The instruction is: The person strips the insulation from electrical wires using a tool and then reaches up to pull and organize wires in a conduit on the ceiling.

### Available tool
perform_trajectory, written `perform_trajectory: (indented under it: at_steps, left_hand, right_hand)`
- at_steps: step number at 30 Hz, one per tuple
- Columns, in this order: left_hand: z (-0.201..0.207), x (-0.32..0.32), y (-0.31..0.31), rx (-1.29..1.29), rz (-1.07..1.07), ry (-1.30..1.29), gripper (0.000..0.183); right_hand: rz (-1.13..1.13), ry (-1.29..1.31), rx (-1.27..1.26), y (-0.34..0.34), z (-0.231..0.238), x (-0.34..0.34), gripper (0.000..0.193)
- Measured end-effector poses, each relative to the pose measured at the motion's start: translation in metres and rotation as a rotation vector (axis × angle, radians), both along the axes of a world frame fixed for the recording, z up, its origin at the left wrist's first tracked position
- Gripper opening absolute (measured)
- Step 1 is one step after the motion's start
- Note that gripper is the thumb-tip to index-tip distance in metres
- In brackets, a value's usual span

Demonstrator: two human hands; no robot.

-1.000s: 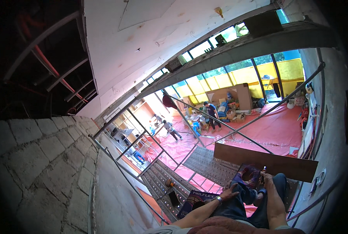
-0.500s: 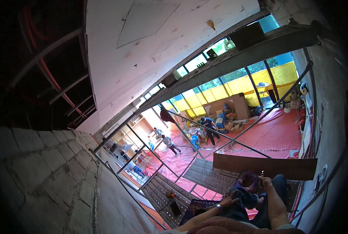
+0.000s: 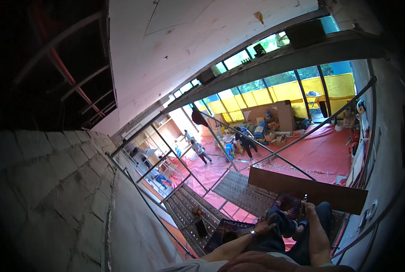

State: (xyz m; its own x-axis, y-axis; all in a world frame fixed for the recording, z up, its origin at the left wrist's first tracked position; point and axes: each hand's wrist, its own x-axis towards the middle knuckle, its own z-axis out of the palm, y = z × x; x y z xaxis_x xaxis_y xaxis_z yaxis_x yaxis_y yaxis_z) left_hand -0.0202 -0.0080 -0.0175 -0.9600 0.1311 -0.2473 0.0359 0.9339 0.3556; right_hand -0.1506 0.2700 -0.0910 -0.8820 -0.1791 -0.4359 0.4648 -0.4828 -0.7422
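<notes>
I am sitting high up on a scaffold, and my legs in dark blue trousers (image 3: pixel 284 224) stretch out in front of me. My right hand (image 3: pixel 307 209) is closed around a small dark thing (image 3: pixel 305 198). It is thin and stands up out of my fist, but it is too small for me to tell what it is. It pokes out just above my grip, close to the edge of a long brown wooden board (image 3: pixel 311 190) that lies across the metal deck (image 3: pixel 243 192). My left hand (image 3: pixel 267 225) rests flat on my left knee with the fingers loose, holding nothing. It has a wristwatch (image 3: pixel 252 233) on it. My two hands are near each other, one on each leg. Just left of my left arm lies a dark purple box (image 3: pixel 225 226) on the deck. Far below is a red floor (image 3: pixel 320 152).
</notes>
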Motion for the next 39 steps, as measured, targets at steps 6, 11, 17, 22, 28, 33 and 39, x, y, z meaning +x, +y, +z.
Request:
perform_trajectory:
  at_steps: [6,11,17,22,28,33,39]
  left_hand:
    - [0.009,0.011,-0.007,-0.030,-0.013,0.126,0.072]
    - [0.012,0.014,0.000,-0.039,0.013,0.150,0.070]
    - [0.033,0.019,0.005,0.027,0.050,0.225,0.066]
    - [0.035,0.027,0.005,0.077,0.107,0.237,0.062]
    - [0.017,0.024,-0.004,0.124,0.139,0.312,0.064]
    - [0.026,0.013,0.000,0.141,0.151,0.311,0.062]
    - [0.035,0.015,-0.003,0.148,0.206,0.268,0.061]
  right_hand:
    - [0.088,0.068,0.016,-0.006,0.008,0.002,0.024]
    - [0.080,0.050,0.038,-0.002,-0.006,-0.004,0.025]
    - [0.088,0.048,0.154,-0.001,-0.004,-0.008,0.026]
    - [0.075,0.000,0.139,-0.007,0.012,0.007,0.021]
    - [0.121,0.003,0.221,-0.011,0.010,0.007,0.021]
    - [0.096,0.105,0.277,0.003,-0.013,-0.008,0.027]
    - [0.110,-0.003,0.237,-0.013,0.021,0.003,0.026]
